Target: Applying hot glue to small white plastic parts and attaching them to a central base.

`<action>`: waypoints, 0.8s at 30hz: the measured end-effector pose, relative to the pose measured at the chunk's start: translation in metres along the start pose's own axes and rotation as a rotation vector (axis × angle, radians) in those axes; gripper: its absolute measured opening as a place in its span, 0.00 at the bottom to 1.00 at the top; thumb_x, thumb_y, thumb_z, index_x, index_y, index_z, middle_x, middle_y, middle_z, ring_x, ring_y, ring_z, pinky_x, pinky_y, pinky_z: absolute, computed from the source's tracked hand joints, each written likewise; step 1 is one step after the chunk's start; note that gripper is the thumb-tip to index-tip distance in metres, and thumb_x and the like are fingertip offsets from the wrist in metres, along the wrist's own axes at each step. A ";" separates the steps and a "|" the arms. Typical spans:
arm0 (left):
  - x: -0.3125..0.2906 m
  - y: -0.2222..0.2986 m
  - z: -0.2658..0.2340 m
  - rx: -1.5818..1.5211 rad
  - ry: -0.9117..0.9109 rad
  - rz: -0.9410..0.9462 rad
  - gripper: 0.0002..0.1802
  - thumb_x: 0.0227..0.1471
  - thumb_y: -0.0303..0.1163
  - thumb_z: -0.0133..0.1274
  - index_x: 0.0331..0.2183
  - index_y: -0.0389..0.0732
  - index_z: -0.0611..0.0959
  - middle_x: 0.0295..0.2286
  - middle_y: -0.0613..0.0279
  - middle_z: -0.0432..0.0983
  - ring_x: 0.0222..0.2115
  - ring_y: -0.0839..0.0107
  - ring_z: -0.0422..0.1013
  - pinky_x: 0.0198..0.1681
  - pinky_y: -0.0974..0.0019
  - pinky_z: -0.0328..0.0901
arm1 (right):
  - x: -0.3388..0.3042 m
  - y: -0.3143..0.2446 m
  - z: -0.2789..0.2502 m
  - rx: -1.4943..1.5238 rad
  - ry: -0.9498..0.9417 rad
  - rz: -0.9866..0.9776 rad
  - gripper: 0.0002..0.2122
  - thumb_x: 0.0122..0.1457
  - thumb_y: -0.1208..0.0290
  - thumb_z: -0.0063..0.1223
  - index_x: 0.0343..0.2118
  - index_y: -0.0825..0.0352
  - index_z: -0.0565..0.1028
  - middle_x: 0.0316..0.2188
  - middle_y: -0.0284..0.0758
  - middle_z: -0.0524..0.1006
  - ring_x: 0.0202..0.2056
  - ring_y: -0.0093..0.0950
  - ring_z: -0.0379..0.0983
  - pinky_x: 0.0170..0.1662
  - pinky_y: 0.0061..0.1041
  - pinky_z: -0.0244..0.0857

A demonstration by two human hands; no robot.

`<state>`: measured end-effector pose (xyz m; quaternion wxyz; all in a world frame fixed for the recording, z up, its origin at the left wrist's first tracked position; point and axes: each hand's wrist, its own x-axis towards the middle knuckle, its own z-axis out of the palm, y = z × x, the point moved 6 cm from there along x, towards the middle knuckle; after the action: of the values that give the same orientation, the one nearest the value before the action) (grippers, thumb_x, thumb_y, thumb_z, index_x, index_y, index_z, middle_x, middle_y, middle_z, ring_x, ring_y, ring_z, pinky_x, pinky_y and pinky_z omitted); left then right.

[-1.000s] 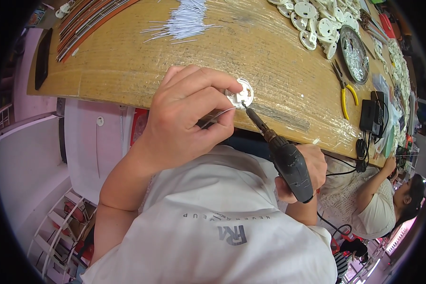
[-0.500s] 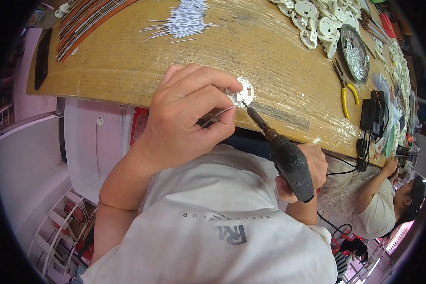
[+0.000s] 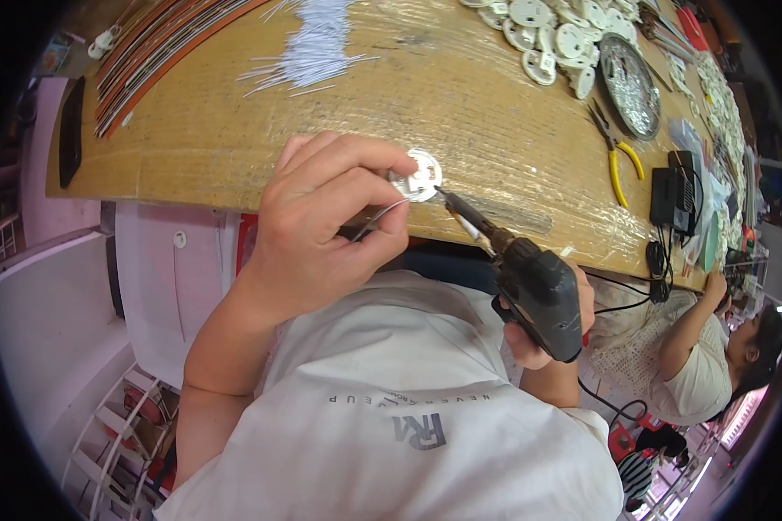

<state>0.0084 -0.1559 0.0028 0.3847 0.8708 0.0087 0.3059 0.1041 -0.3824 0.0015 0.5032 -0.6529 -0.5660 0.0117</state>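
My left hand [image 3: 317,221] is closed in a pinch on a small round white plastic part [image 3: 426,172], above the table's near edge. From beside that part, a thin pale wire [image 3: 374,219] runs back between the fingers. My right hand [image 3: 523,346] wraps round the grip of a black corded soldering gun [image 3: 543,300]. Its narrow tip points left at the part's right side, very close to it; whether they touch I cannot tell. Below the barrel shows a white piece.
On the wooden table [image 3: 191,156] lie white sticks [image 3: 317,43], long brown strips [image 3: 161,52], round white parts [image 3: 573,39], a metal dish [image 3: 630,87], yellow-handled pliers [image 3: 617,156] and a black adapter box [image 3: 672,200] with cables. A co-worker [image 3: 691,373] sits at the right.
Both hands, with the white part and the soldering gun, appear slightly further left as the whole view shifts. The gun's tip has drawn back a little from the part's middle towards its right rim.
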 end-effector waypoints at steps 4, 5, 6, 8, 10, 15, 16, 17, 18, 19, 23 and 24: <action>0.006 0.005 -0.002 0.014 -0.023 -0.009 0.10 0.40 0.15 0.64 0.26 0.37 0.82 0.36 0.58 0.84 0.32 0.64 0.76 0.40 0.65 0.65 | -0.018 0.007 -0.006 -0.063 0.000 0.079 0.16 0.41 0.64 0.62 0.31 0.72 0.80 0.26 0.41 0.80 0.27 0.40 0.80 0.34 0.34 0.73; 0.005 0.003 -0.001 0.013 -0.018 -0.028 0.09 0.41 0.14 0.63 0.26 0.36 0.82 0.36 0.56 0.83 0.33 0.63 0.76 0.40 0.65 0.66 | -0.012 0.005 -0.007 -0.044 -0.042 0.102 0.15 0.38 0.66 0.64 0.30 0.70 0.80 0.26 0.40 0.81 0.27 0.41 0.80 0.33 0.34 0.73; 0.002 0.002 0.000 0.011 -0.015 -0.044 0.09 0.41 0.14 0.63 0.27 0.35 0.82 0.36 0.55 0.83 0.34 0.62 0.75 0.40 0.65 0.67 | -0.013 0.010 -0.006 0.030 -0.033 0.072 0.14 0.36 0.68 0.65 0.29 0.69 0.80 0.26 0.40 0.81 0.29 0.40 0.80 0.36 0.34 0.73; -0.001 0.000 0.005 0.007 -0.037 -0.062 0.08 0.43 0.13 0.62 0.27 0.34 0.81 0.37 0.53 0.82 0.36 0.62 0.75 0.40 0.65 0.69 | -0.006 0.008 -0.005 0.078 0.066 -0.028 0.14 0.43 0.71 0.63 0.34 0.73 0.79 0.20 0.35 0.76 0.19 0.35 0.76 0.23 0.29 0.68; -0.001 0.002 0.006 -0.002 0.008 -0.087 0.10 0.40 0.14 0.63 0.26 0.36 0.81 0.36 0.54 0.83 0.32 0.61 0.75 0.38 0.62 0.66 | -0.003 0.008 -0.005 0.187 0.081 -0.008 0.14 0.42 0.76 0.63 0.34 0.73 0.79 0.20 0.35 0.77 0.19 0.35 0.77 0.24 0.30 0.70; -0.005 0.002 0.004 -0.025 0.007 -0.111 0.09 0.41 0.13 0.62 0.26 0.34 0.81 0.37 0.54 0.82 0.34 0.61 0.74 0.41 0.62 0.67 | -0.005 0.004 -0.004 0.244 0.140 -0.005 0.13 0.43 0.78 0.63 0.35 0.74 0.79 0.20 0.37 0.78 0.19 0.35 0.77 0.23 0.30 0.69; -0.007 0.000 0.004 -0.022 0.011 -0.135 0.09 0.42 0.12 0.62 0.26 0.34 0.81 0.37 0.54 0.82 0.35 0.61 0.74 0.42 0.62 0.67 | -0.006 0.005 -0.001 0.274 0.132 0.002 0.13 0.44 0.77 0.63 0.35 0.76 0.79 0.20 0.38 0.77 0.19 0.37 0.76 0.23 0.30 0.68; -0.008 0.002 0.005 -0.027 0.007 -0.118 0.09 0.42 0.12 0.62 0.26 0.34 0.81 0.37 0.54 0.82 0.35 0.61 0.74 0.42 0.62 0.67 | -0.008 0.005 -0.001 0.261 0.143 -0.004 0.13 0.44 0.77 0.63 0.35 0.76 0.79 0.20 0.38 0.77 0.19 0.37 0.76 0.23 0.30 0.68; -0.008 0.001 0.006 -0.035 0.011 -0.141 0.09 0.42 0.12 0.62 0.26 0.34 0.81 0.37 0.54 0.82 0.35 0.62 0.74 0.42 0.62 0.67 | -0.009 0.006 0.000 0.263 0.150 -0.007 0.13 0.44 0.77 0.63 0.35 0.75 0.79 0.20 0.38 0.77 0.19 0.37 0.76 0.23 0.30 0.68; -0.008 0.000 0.006 -0.039 0.017 -0.168 0.09 0.42 0.12 0.62 0.27 0.34 0.81 0.37 0.54 0.82 0.35 0.62 0.74 0.43 0.63 0.67 | -0.010 0.007 0.000 0.270 0.155 -0.010 0.13 0.45 0.77 0.63 0.35 0.75 0.79 0.20 0.38 0.77 0.19 0.36 0.76 0.23 0.30 0.68; -0.009 -0.001 0.008 -0.045 0.015 -0.184 0.08 0.43 0.12 0.62 0.27 0.34 0.81 0.38 0.55 0.82 0.36 0.63 0.74 0.44 0.63 0.67 | -0.009 0.006 -0.001 0.258 0.174 -0.023 0.13 0.44 0.78 0.63 0.35 0.75 0.79 0.20 0.38 0.78 0.19 0.36 0.77 0.23 0.30 0.69; -0.009 -0.001 0.009 -0.048 0.014 -0.185 0.09 0.43 0.12 0.62 0.27 0.34 0.81 0.38 0.55 0.81 0.36 0.63 0.74 0.44 0.63 0.68 | -0.008 0.005 -0.003 0.247 0.179 -0.020 0.13 0.44 0.78 0.63 0.36 0.75 0.79 0.21 0.38 0.78 0.20 0.36 0.77 0.24 0.30 0.69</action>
<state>0.0066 -0.1632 -0.0071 0.4321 0.8547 0.0844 0.2751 0.1067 -0.3895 -0.0053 0.6284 -0.5786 -0.5196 0.0180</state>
